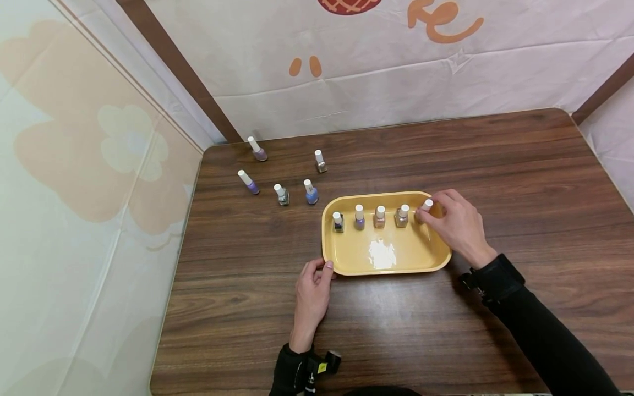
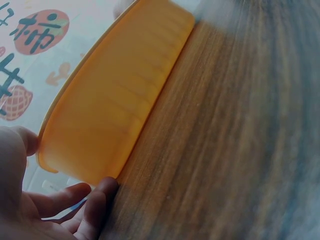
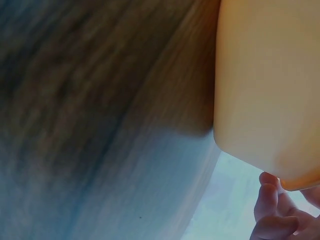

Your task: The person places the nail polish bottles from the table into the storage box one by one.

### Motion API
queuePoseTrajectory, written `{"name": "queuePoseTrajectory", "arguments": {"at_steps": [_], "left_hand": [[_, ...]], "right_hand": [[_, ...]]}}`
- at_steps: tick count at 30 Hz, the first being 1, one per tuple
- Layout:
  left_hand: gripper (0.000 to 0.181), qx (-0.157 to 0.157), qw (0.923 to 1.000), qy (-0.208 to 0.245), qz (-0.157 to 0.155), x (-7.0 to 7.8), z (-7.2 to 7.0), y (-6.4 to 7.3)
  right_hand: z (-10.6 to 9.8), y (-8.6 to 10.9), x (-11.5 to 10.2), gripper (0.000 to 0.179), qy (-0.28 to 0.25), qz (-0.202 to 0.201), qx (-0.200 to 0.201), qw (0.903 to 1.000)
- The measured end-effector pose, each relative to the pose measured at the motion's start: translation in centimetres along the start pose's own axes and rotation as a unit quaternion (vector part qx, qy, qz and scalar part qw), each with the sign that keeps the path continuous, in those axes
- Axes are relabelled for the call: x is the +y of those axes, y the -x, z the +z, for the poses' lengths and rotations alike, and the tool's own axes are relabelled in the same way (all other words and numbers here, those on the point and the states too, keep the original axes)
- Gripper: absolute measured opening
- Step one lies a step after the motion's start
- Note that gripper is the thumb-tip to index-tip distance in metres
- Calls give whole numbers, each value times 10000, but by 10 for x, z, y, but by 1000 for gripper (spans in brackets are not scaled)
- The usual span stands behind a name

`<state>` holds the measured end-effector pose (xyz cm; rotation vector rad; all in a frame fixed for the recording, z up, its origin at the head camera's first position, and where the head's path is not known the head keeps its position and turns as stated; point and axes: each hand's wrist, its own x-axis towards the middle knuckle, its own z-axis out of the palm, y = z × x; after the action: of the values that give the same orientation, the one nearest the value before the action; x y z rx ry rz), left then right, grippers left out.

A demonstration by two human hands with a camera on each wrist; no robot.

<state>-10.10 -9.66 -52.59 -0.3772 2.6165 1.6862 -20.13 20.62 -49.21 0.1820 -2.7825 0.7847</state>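
Observation:
A yellow tray point(image 1: 354, 254) lies on the wooden table, with a row of white-capped nail polish bottles along its far side. At the row's right end, my right hand point(image 1: 462, 224) pinches a nail polish bottle point(image 1: 427, 205) by thumb and fingers inside the tray. My left hand point(image 1: 313, 291) holds the tray's near left corner. In the left wrist view its thumb is on the rim and its fingertips point(image 2: 107, 185) are low against the wall. The tray's outer wall point(image 3: 265, 90) hides the bottle from the right wrist view.
Left of and behind the tray, several more nail polish bottles stand on the table, among them a blue one point(image 1: 311, 193), a glittery one point(image 1: 282, 195) and a purple one point(image 1: 250, 183). A printed cloth point(image 1: 386, 82) hangs along the table's far edge.

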Motion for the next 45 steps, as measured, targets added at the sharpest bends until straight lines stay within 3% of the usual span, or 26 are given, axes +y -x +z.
{"name": "queuePoseTrajectory", "arguments": {"at_steps": [20, 36, 40, 42, 45], "left_hand": [[35, 33, 9999, -72, -141, 1, 0, 0], [37, 54, 9999, -15, -144, 0, 0, 1], [37, 38, 9999, -26, -128, 0, 1, 1], [37, 30, 9999, -53, -123, 0, 1, 1], [37, 29, 9999, -65, -88, 0, 1, 1]], "right_hand": [[3, -4, -1, 31, -121, -58, -21, 9999], [2, -3, -3, 38, -372, 58, 36, 9993], [-8, -1, -4, 45, -793, 296, -76, 9964], [-14, 0, -3, 48, -1119, 603, -177, 9917], [-22, 3, 0, 49, -1937, 1331, -275, 9716]]}}
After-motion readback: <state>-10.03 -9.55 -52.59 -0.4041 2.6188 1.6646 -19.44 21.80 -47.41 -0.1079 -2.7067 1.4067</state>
